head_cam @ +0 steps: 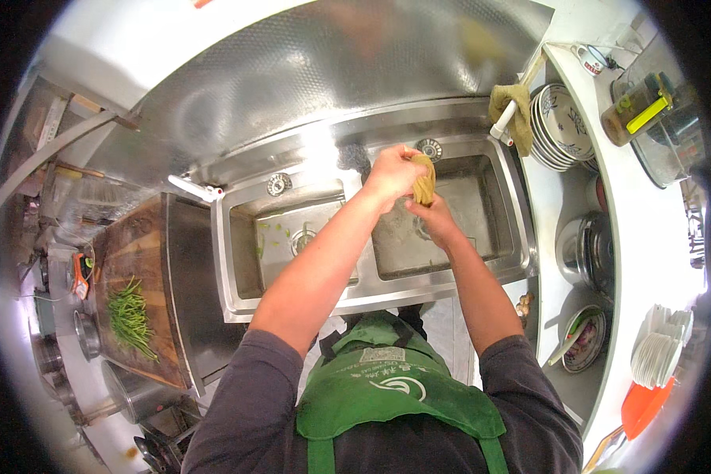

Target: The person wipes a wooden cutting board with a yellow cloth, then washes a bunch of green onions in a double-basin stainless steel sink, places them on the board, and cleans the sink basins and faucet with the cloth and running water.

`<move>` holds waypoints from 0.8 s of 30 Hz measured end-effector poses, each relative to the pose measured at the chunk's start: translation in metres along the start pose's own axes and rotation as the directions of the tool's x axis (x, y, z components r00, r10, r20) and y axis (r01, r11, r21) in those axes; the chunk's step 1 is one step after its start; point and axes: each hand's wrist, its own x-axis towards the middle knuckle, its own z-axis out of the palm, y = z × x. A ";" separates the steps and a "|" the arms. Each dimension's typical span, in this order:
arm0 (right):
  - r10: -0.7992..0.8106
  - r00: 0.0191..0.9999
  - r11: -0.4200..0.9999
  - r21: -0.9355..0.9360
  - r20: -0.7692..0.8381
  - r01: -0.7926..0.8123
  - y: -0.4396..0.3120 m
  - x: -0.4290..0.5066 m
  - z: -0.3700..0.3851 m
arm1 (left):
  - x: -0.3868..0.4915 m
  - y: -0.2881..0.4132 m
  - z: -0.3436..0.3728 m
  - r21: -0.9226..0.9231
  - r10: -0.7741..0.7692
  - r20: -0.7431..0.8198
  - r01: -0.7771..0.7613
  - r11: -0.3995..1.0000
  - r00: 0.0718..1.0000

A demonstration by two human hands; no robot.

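Observation:
Above the right basin of a double stainless steel sink (364, 284), both my hands grip a yellowish-brown cloth (423, 179). My left hand (394, 172) has the cloth's upper end, over the divider side of the basin. Lower down, my right hand (432, 218) closes on its bottom end, near the basin's drain. Behind my left hand a dark scouring pad (353, 157) lies on the sink's back ledge. One round strainer (429, 149) sits behind the right basin and another (279, 185) behind the left basin. Bits of green vegetable (262, 240) lie in the left basin.
Cut green stalks (131, 320) lie on a wooden board (157, 255) at left. White taps stand at the left (195, 188) and right (503, 124) sink ends; a cloth (518, 109) hangs by the right one. A shelf at right holds stacked plates (563, 121) and bowls.

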 end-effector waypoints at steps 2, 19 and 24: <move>-0.034 0.999 0.981 0.191 -0.010 0.036 0.007 0.000 0.000 | 0.001 -0.001 0.004 -0.028 0.041 -0.041 -0.042 0.999 0.998; 0.223 0.861 0.841 0.356 0.457 -0.407 -0.073 -0.024 -0.033 | -0.047 -0.032 -0.041 0.641 0.607 0.642 -0.762 -0.090 0.468; 0.313 0.756 0.947 -0.125 0.575 -0.297 -0.130 -0.020 -0.013 | -0.026 0.001 -0.029 0.534 0.630 0.714 -0.820 -0.206 0.306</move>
